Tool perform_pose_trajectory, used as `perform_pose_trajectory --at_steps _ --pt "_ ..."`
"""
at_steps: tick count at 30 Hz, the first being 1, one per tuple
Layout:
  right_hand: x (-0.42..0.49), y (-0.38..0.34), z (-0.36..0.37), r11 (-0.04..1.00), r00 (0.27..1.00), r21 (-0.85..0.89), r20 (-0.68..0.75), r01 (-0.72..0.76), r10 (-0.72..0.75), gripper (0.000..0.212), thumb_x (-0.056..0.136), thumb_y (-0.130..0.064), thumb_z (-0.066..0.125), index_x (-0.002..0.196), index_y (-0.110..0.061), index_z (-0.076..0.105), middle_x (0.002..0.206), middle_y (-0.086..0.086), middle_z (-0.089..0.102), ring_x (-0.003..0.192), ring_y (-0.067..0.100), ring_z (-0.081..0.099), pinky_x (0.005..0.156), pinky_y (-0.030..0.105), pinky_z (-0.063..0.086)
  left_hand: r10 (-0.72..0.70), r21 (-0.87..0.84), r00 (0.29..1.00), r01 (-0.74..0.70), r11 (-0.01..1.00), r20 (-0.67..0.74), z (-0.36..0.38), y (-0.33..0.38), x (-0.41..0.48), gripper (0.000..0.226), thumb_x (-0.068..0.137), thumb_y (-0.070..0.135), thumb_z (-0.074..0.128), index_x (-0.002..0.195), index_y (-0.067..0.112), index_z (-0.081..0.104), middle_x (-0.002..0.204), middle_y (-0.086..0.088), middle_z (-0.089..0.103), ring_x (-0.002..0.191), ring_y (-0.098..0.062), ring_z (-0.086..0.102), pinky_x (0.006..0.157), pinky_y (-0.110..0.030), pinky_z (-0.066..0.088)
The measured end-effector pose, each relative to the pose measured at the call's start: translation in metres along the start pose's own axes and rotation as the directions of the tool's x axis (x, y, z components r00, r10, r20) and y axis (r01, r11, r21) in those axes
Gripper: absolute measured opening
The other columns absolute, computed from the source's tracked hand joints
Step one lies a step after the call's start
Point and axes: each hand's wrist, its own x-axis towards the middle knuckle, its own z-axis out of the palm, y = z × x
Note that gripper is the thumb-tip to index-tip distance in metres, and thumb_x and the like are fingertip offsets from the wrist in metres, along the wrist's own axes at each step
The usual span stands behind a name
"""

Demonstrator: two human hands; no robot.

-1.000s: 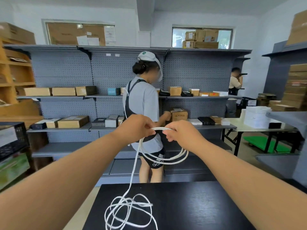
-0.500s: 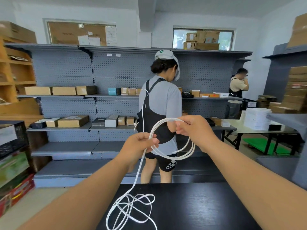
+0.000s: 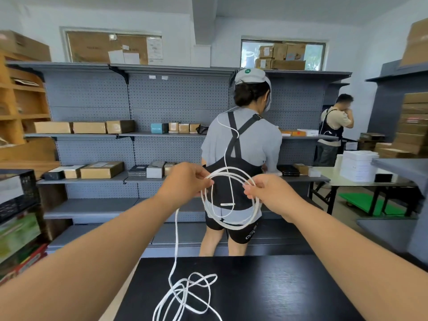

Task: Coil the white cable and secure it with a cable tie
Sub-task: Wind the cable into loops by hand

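I hold a round coil of the white cable [image 3: 231,224] up in the air, well above the black table [image 3: 278,288]. My left hand [image 3: 185,179] pinches the coil's left side, and my right hand [image 3: 271,193] grips its right side. From my left hand a single strand of cable drops straight down to a loose tangle of cable [image 3: 187,295] lying on the near left part of the table. No cable tie is in view.
A person in a grey shirt and dark apron [image 3: 240,158] stands just beyond the table, facing grey pegboard shelves [image 3: 97,174] stocked with boxes. Another person [image 3: 333,130] stands at the far right near a white table [image 3: 347,179]. Crates [image 3: 16,205] sit at the left.
Both hands have moved apart to the coil's two sides, and the coil has grown and hangs lower. The person behind has stepped to the right.
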Motion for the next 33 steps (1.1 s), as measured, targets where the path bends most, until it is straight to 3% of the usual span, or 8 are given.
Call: perform_pose_trajectory --at_steps 5,9,15,18,21,28,31,33 --pt "0.004 -0.021 0.007 0.916 0.994 -0.387 0.025 0.108 -0.107 0.025 0.093 -0.028 0.049 0.101 -0.006 0.059 0.097 0.01 0.062 0.094 0.027 0.058 0.077 0.036 0.043 0.079 0.259 0.995 -0.091 0.962 0.054 -0.005 0.014 0.007 0.006 0.083 0.017 0.068 0.085 0.013 0.072 0.078 -0.007 0.071 0.072 -0.022 0.065 0.077 -0.034 0.055" --pt "0.005 -0.032 0.016 0.858 0.987 -0.499 -0.03 0.124 -0.16 0.029 0.096 -0.028 0.044 0.115 -0.008 0.052 0.105 0.014 0.063 0.096 0.029 0.058 0.078 0.037 0.044 0.121 0.332 0.992 -0.127 0.935 0.039 -0.005 0.017 0.009 0.011 0.084 0.019 0.067 0.09 0.011 0.072 0.072 -0.003 0.065 0.067 -0.015 0.056 0.066 -0.026 0.046" --pt "-0.002 -0.039 0.023 0.88 0.993 -0.459 0.055 0.122 -0.109 0.04 0.1 -0.03 0.034 0.13 -0.005 0.042 0.121 0.017 0.058 0.108 0.031 0.055 0.091 0.04 0.044 0.168 0.383 0.984 -0.18 0.906 0.064 -0.001 0.013 0.009 0.012 0.086 0.023 0.066 0.092 0.014 0.072 0.062 0.008 0.055 0.055 -0.004 0.045 0.053 -0.018 0.032" --pt "-0.003 -0.038 0.022 0.913 0.989 -0.386 0.113 0.134 -0.097 0.033 0.1 -0.026 0.034 0.118 -0.005 0.052 0.103 0.014 0.061 0.086 0.026 0.055 0.074 0.035 0.041 0.187 0.391 0.979 -0.205 0.897 0.085 -0.001 0.013 0.01 0.012 0.086 0.022 0.065 0.093 0.016 0.072 0.061 0.01 0.053 0.053 -0.003 0.044 0.053 -0.019 0.032" --pt "-0.004 -0.039 0.02 0.963 0.989 -0.251 0.136 0.098 -0.066 0.033 0.098 -0.02 0.036 0.106 0.003 0.059 0.09 0.012 0.059 0.072 0.019 0.05 0.063 0.029 0.037 0.178 0.314 0.979 -0.2 0.928 0.097 -0.003 0.012 0.008 0.009 0.084 0.02 0.067 0.09 0.018 0.073 0.061 0.01 0.058 0.055 -0.005 0.049 0.053 -0.017 0.033" --pt "-0.008 -0.044 0.016 0.963 0.991 -0.243 0.09 0.115 -0.096 0.031 0.099 -0.021 0.036 0.111 -0.006 0.06 0.098 0.011 0.057 0.093 0.026 0.054 0.089 0.042 0.044 0.088 -0.122 0.995 -0.082 0.989 0.041 0.01 -0.005 -0.001 0.013 0.083 0.016 0.069 0.074 0.024 0.063 0.072 -0.003 0.066 0.064 -0.009 0.057 0.065 -0.016 0.044" --pt "-0.006 -0.042 0.009 0.968 0.994 -0.226 0.049 0.11 -0.101 0.032 0.099 -0.021 0.035 0.111 -0.008 0.062 0.099 0.007 0.054 0.092 0.023 0.051 0.087 0.037 0.042 -0.017 -0.322 0.999 0.029 0.946 0.039 0.024 -0.025 -0.011 0.005 0.084 0.022 0.068 0.081 0.018 0.067 0.08 -0.007 0.069 0.068 -0.015 0.063 0.07 -0.026 0.053" --pt "-0.004 -0.039 0.005 0.984 0.995 -0.147 0.023 0.1 -0.098 0.029 0.099 -0.02 0.037 0.107 -0.009 0.062 0.095 0.008 0.054 0.085 0.021 0.051 0.079 0.035 0.043 -0.084 -0.402 0.995 0.101 0.91 0.061 0.033 -0.038 -0.018 0.009 0.085 0.028 0.067 0.088 0.02 0.07 0.092 -0.006 0.073 0.089 -0.022 0.068 0.088 -0.039 0.055"
